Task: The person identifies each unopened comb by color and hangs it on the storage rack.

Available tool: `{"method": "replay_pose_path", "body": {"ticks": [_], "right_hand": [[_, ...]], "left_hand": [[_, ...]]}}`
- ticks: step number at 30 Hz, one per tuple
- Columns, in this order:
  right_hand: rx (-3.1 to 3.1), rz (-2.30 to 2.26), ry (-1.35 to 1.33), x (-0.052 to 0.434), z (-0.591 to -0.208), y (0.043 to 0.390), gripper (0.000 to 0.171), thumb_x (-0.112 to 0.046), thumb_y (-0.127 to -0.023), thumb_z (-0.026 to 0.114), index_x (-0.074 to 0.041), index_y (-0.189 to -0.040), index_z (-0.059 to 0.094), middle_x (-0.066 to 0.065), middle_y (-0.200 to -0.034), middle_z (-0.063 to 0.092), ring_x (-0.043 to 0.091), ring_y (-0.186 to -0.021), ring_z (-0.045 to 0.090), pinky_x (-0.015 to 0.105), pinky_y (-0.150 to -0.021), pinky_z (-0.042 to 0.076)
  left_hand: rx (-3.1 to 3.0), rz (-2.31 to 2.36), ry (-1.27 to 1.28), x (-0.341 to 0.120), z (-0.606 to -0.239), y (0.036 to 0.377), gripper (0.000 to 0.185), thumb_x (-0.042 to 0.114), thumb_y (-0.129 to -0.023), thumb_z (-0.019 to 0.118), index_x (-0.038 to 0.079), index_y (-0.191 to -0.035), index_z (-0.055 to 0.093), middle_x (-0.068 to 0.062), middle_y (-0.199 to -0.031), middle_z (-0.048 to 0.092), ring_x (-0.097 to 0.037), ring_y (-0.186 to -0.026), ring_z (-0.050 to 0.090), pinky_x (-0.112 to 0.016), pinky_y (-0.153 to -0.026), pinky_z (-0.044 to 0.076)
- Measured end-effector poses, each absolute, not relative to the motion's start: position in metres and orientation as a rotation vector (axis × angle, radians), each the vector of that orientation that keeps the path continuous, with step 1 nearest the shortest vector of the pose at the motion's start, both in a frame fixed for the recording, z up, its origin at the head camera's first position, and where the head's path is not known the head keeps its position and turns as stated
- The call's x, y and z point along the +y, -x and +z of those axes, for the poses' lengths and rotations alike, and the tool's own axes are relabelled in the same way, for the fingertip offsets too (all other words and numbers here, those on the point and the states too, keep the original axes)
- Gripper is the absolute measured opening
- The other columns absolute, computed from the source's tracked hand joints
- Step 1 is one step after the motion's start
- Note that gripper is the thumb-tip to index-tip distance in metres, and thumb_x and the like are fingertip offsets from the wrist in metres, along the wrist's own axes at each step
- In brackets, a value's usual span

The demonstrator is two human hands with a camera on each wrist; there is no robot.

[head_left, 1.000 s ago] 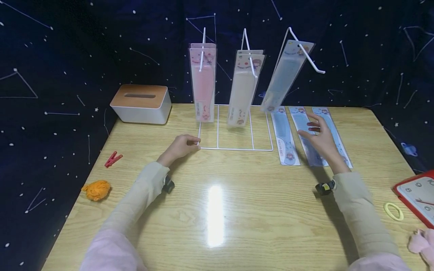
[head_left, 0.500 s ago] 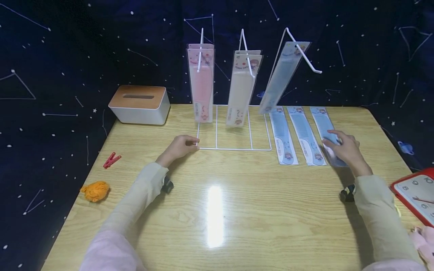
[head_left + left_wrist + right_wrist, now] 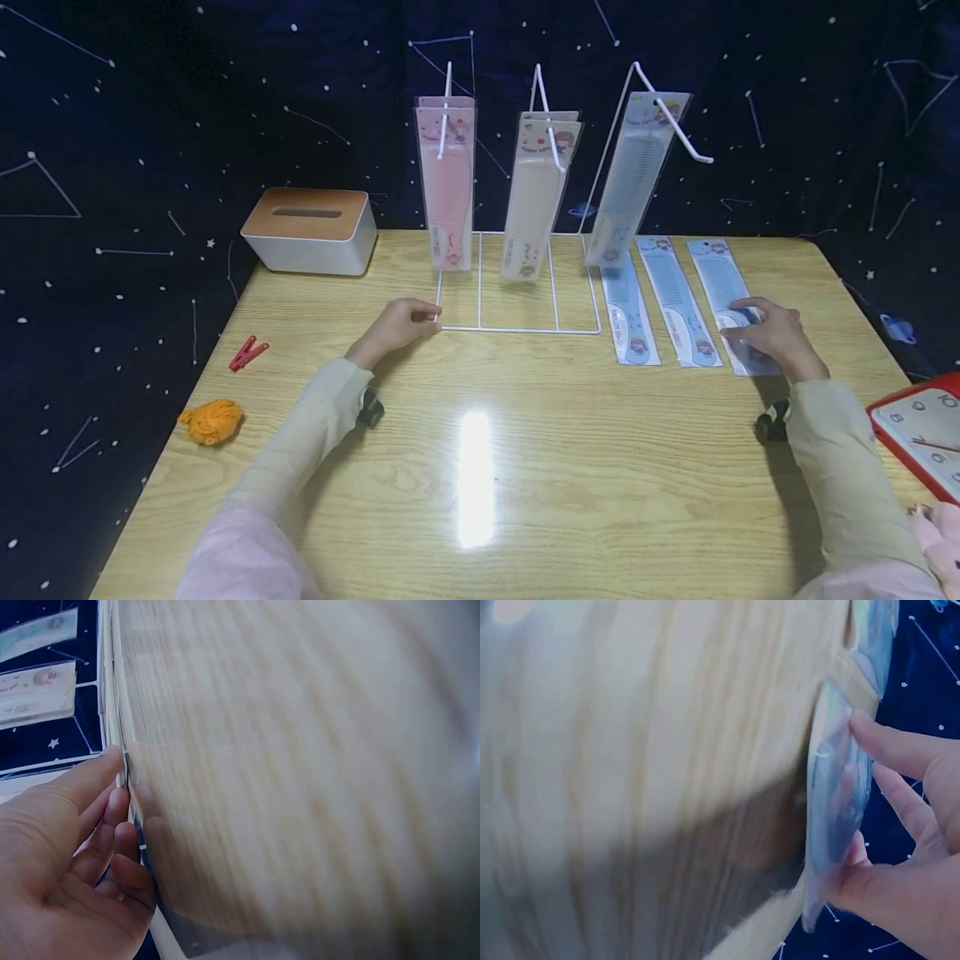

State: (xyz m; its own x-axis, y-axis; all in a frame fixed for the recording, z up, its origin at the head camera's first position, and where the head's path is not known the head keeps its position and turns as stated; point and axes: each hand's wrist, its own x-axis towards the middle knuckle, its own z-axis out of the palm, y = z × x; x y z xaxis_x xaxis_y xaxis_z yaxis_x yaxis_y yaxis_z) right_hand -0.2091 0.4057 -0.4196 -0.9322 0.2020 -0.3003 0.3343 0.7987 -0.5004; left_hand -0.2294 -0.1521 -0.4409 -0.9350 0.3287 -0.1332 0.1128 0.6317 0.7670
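A white wire rack [image 3: 525,331] stands at the back of the wooden table [image 3: 570,467]. Pink [image 3: 447,183], cream [image 3: 534,196] and blue [image 3: 628,179] comb packets hang from its hooks. My left hand [image 3: 401,323] holds the front left corner of the rack's base, thumb and fingers on the wire [image 3: 111,690]. Three blue comb packets lie flat right of the rack. My right hand [image 3: 765,333] pinches the near end of the rightmost one [image 3: 718,279]. In the right wrist view this packet [image 3: 836,795] is raised off the wood between thumb and fingers.
A white tissue box [image 3: 310,229] with a wooden lid sits at the back left. A red clothespin [image 3: 250,352] and an orange yarn ball [image 3: 213,419] lie near the left edge. A red clock [image 3: 926,433] and something pink [image 3: 933,537] are at the right edge.
My right hand moved right from the middle packets to the rightmost one and took hold of its near end. The hanging blue packet swung back toward vertical. The left hand stayed put.
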Motion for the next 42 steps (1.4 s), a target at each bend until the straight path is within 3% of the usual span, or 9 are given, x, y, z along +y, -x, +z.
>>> {"method": "replay_pose_path", "body": {"ticks": [4,10,17,23,27,31,34,37,42], "right_hand": [[2.731,-0.839,-0.409,0.406,-0.418,0.206,0.073,-0.022,-0.083,0.069,0.001,-0.142,0.032,0.041,-0.145,0.008,0.057,-0.124,0.018,0.071,-0.101,0.021],[2.77,-0.892,-0.28,0.403,-0.414,0.191,0.071,-0.01,-0.083,0.065,0.006,-0.142,0.029,0.043,-0.141,0.019,0.054,-0.114,0.033,0.052,-0.081,0.044],[2.878,-1.036,-0.29,0.385,-0.399,0.169,0.074,-0.015,-0.089,0.063,-0.002,-0.148,0.021,0.04,-0.146,0.014,0.06,-0.131,0.016,0.074,-0.1,0.019],[2.915,-1.296,-0.26,0.356,-0.378,0.145,0.072,-0.017,-0.092,0.062,-0.011,-0.15,0.021,0.032,-0.15,0.017,0.054,-0.126,0.029,0.073,-0.095,0.03],[2.986,-1.407,-0.223,0.334,-0.366,0.129,0.073,-0.014,-0.089,0.065,-0.023,-0.15,0.025,0.022,-0.149,0.026,0.032,-0.117,0.043,0.045,-0.089,0.049],[3.049,-1.639,-0.02,0.312,-0.356,0.114,0.073,0.002,-0.083,0.067,-0.02,-0.145,0.035,0.002,-0.133,0.041,0.004,-0.101,0.049,0.008,-0.074,0.044],[2.877,-2.026,0.242,0.296,-0.349,0.107,0.073,0.019,-0.077,0.062,-0.013,-0.139,0.041,-0.004,-0.126,0.042,0.002,-0.099,0.053,0.007,-0.074,0.048],[2.591,-2.336,0.462,0.281,-0.344,0.101,0.075,0.03,-0.072,0.054,-0.007,-0.136,0.043,0.006,-0.128,0.042,0.009,-0.106,0.053,0.01,-0.08,0.049],[2.487,-2.325,0.555,0.264,-0.342,0.094,0.077,0.033,-0.071,0.051,-0.005,-0.138,0.041,0.008,-0.135,0.038,0.012,-0.114,0.049,0.011,-0.083,0.048]], "left_hand": [[2.59,1.19,-0.35,-0.152,-0.441,0.229,0.037,0.016,-0.089,0.066,0.0,-0.122,0.062,-0.016,-0.116,0.064,-0.029,-0.114,0.054,-0.043,-0.105,0.038],[2.588,1.189,-0.362,-0.152,-0.444,0.229,0.037,0.016,-0.089,0.066,-0.001,-0.122,0.062,-0.016,-0.114,0.064,-0.029,-0.113,0.055,-0.043,-0.105,0.039],[2.584,1.2,-0.362,-0.152,-0.446,0.229,0.037,0.016,-0.089,0.066,-0.001,-0.122,0.062,-0.016,-0.114,0.064,-0.029,-0.113,0.054,-0.044,-0.105,0.038],[2.586,1.202,-0.373,-0.152,-0.442,0.229,0.037,0.015,-0.089,0.066,-0.001,-0.122,0.061,-0.017,-0.115,0.064,-0.03,-0.113,0.055,-0.044,-0.105,0.039],[2.581,1.208,-0.375,-0.152,-0.441,0.23,0.037,0.016,-0.089,0.066,-0.001,-0.122,0.061,-0.017,-0.116,0.064,-0.03,-0.112,0.055,-0.043,-0.104,0.04],[2.578,1.201,-0.372,-0.153,-0.442,0.231,0.037,0.016,-0.09,0.065,-0.001,-0.123,0.061,-0.017,-0.117,0.063,-0.029,-0.112,0.055,-0.042,-0.103,0.041],[2.582,1.199,-0.376,-0.153,-0.444,0.232,0.037,0.016,-0.09,0.065,-0.001,-0.123,0.061,-0.017,-0.117,0.064,-0.028,-0.112,0.056,-0.042,-0.103,0.041],[2.589,1.204,-0.382,-0.153,-0.444,0.233,0.037,0.015,-0.089,0.066,-0.001,-0.122,0.061,-0.016,-0.115,0.064,-0.028,-0.111,0.056,-0.042,-0.103,0.041],[2.595,1.204,-0.379,-0.153,-0.444,0.232,0.036,0.015,-0.089,0.066,-0.001,-0.122,0.062,-0.016,-0.115,0.064,-0.028,-0.111,0.056,-0.042,-0.103,0.041]]}}
